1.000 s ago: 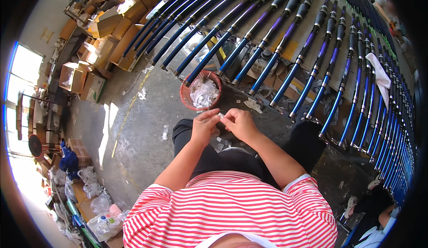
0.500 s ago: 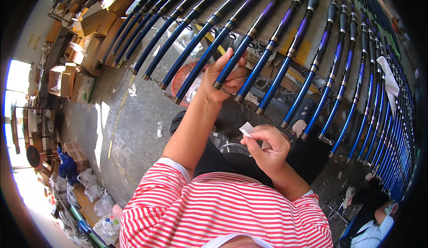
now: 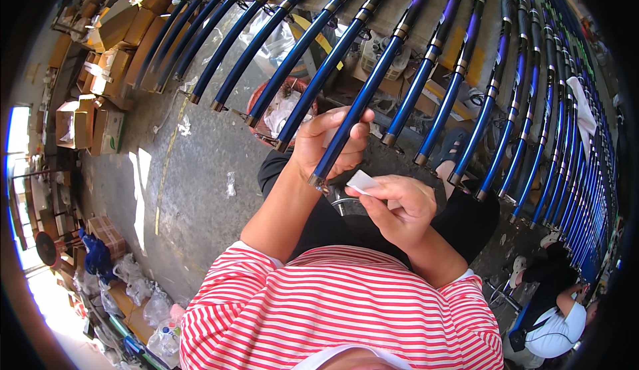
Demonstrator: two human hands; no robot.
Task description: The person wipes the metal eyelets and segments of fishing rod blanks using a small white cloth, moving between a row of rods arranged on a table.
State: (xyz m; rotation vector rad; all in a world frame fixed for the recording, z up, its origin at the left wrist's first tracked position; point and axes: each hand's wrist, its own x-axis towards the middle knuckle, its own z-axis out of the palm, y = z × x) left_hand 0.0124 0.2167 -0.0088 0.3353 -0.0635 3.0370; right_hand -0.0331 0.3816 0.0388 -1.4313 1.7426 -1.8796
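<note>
My left hand (image 3: 313,145) is wrapped around the blue lower section of a fishing rod (image 3: 379,68), a little above its butt end. That end points down toward my lap. Between the thumb and fingers of my right hand (image 3: 407,205) is a small folded white piece (image 3: 361,181), paper or cloth. It is close to the rod's end, apart from it or just touching; I cannot tell. More blue and black fishing rods (image 3: 425,89) lie side by side in a long row, their butt ends overhanging toward me.
A red basket (image 3: 297,82) with white scraps stands on the floor beneath the rods. Cardboard boxes (image 3: 74,125) are stacked at the left, plastic bags (image 3: 157,307) below them. A white cloth (image 3: 583,107) hangs over rods at right. Another person (image 3: 556,333) sits at lower right.
My left hand has drawn the rod toward me, so its end now extends beyond its neighbours. My right hand has shifted slightly left with the white piece, nearer the rod's end.
</note>
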